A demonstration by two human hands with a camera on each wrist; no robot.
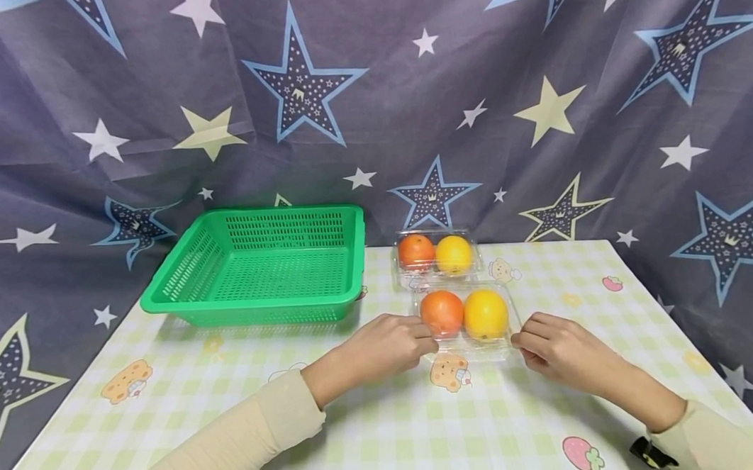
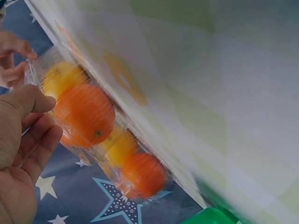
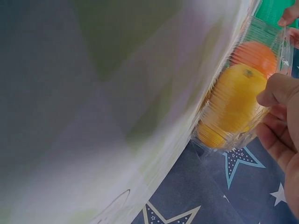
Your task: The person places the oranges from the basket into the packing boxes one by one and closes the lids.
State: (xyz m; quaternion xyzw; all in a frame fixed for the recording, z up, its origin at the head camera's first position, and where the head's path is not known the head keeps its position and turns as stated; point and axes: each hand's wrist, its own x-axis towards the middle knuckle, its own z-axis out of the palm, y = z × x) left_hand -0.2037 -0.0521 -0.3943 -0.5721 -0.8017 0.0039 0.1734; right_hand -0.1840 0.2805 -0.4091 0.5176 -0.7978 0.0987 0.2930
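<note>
A clear plastic fruit box lies on the table in front of me. Inside it, an orange sits on the left and a yellow citrus fruit on the right. My left hand pinches the box's left side near its front corner, thumb above and fingers below in the left wrist view. At the right front corner, my right hand pinches the edge likewise. Right behind stands a second clear box, holding another orange and a yellow fruit.
A green plastic basket with slotted walls stands at the back left of the table. The checked tablecloth carries printed cartoon pictures. A dark curtain with stars hangs directly behind the table's far edge.
</note>
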